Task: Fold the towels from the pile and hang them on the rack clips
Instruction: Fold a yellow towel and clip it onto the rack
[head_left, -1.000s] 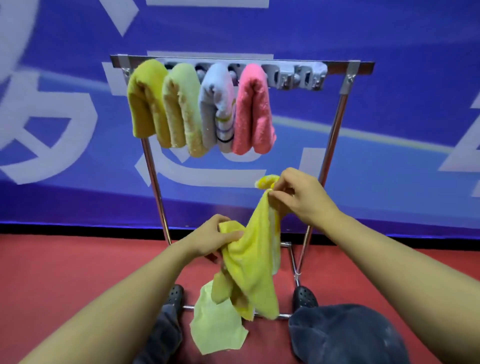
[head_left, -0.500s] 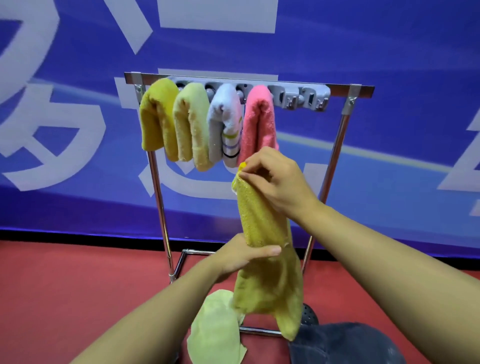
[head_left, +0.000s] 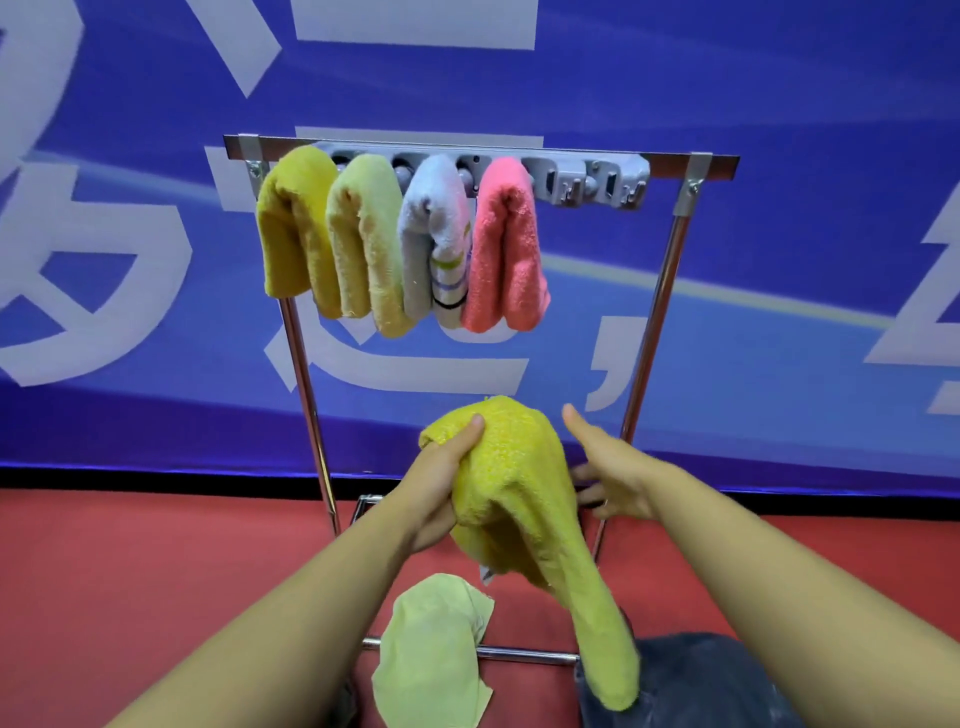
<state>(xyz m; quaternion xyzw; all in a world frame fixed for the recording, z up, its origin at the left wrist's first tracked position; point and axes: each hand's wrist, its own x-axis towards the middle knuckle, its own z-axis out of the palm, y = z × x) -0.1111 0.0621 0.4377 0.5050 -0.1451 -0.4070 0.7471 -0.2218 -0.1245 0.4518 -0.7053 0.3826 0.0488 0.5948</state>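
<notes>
Yellow towel (head_left: 511, 483) (folded over, tail hanging low) sits at centre frame, gripped by the left hand (head_left: 441, 488); the right hand (head_left: 610, 480) is spread and apart from it. Four towels already hang on the rack clips (head_left: 587, 179), upper centre; free clips remain at the bar's right end. One pale towel (head_left: 431, 649) waits on the floor, bottom centre.

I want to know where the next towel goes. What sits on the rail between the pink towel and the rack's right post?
Head view: bare grey clips on the rail, between the pink towel and the right post.
</notes>
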